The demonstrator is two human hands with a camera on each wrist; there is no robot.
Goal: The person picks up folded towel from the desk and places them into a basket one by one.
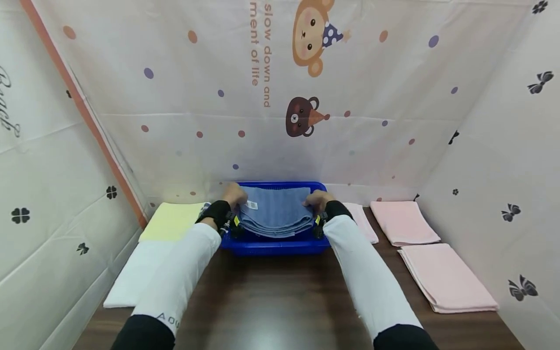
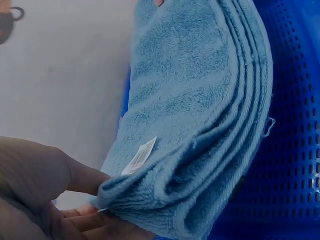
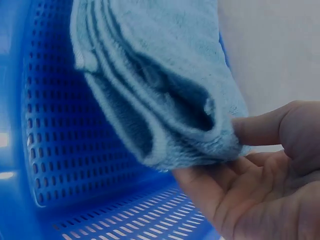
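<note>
A folded blue towel [image 1: 275, 211] with a small white label [image 1: 251, 205] lies across the inside of a blue plastic basket [image 1: 275, 250]. At its left end my left hand [image 1: 235, 194] grips the folded layers, thumb on top and fingers beneath, as the left wrist view shows beside the label. My right hand [image 1: 318, 200] pinches the opposite end the same way; in the right wrist view its fingers [image 3: 200, 190] lie under the looped folds. Between the hands the towel sags, its several layered edges facing the front. Perforated basket walls [image 2: 295, 125] show beside it.
On the left of the brown table [image 1: 262, 301] lie a yellow cloth [image 1: 175, 221] and a white cloth [image 1: 140, 272]. Pink folded cloths [image 1: 446, 277] lie to the right, one [image 1: 363, 223] partly behind the right forearm. A printed curtain [image 1: 218, 121] hangs behind the basket.
</note>
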